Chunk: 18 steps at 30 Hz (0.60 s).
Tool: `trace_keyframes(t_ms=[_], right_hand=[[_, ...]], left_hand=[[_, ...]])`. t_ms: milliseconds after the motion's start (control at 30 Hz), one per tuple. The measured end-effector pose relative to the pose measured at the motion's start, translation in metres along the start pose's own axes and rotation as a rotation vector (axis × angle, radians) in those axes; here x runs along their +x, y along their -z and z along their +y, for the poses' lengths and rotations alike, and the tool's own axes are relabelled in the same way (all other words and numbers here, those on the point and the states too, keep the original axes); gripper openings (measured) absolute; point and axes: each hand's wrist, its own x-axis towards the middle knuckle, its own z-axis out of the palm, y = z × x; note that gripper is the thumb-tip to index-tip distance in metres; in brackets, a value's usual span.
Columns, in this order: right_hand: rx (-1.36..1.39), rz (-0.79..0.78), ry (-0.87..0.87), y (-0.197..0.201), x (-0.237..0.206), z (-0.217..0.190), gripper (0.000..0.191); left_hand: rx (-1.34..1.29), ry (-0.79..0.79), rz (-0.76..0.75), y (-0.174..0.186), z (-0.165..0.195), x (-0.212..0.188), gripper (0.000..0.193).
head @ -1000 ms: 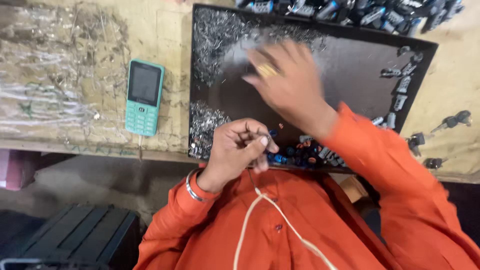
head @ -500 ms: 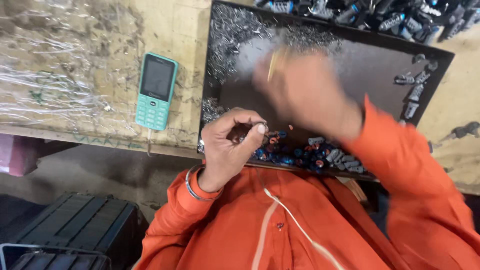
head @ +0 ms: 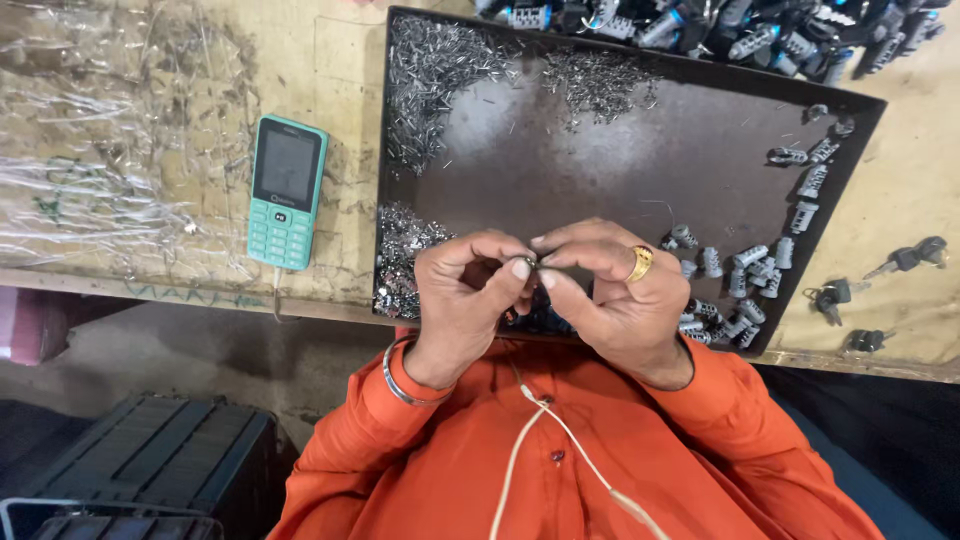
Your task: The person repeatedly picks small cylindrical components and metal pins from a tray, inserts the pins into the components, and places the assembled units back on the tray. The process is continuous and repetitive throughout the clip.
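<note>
Orange shirt, teal phone, dark tray, gold ring.

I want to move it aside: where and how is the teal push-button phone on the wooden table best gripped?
Grip the teal push-button phone by its two long edges near the middle, coming from above. It lies flat, screen up, and both edges are free on the wooden table.

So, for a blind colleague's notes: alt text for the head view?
Left hand and right hand pinch a small metal part together over a dark tray holding pins and grey cylinders; a teal phone lies on the bench.
</note>
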Motion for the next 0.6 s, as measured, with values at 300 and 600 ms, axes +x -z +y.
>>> trace_keyframes(t_ms=[300,600], right_hand=[[-0.072,0.024,0.025,-0.001,-0.003,-0.011,0.009],[0.122,-0.062,-0.197,0.015,-0.015,-0.008,0.012]], left_hand=[[0.073,-0.017,-0.032,-0.007,0.007,-0.004,0.006],[0.208,0.107,-0.171,-0.002,0.021,0.003,0.011]])
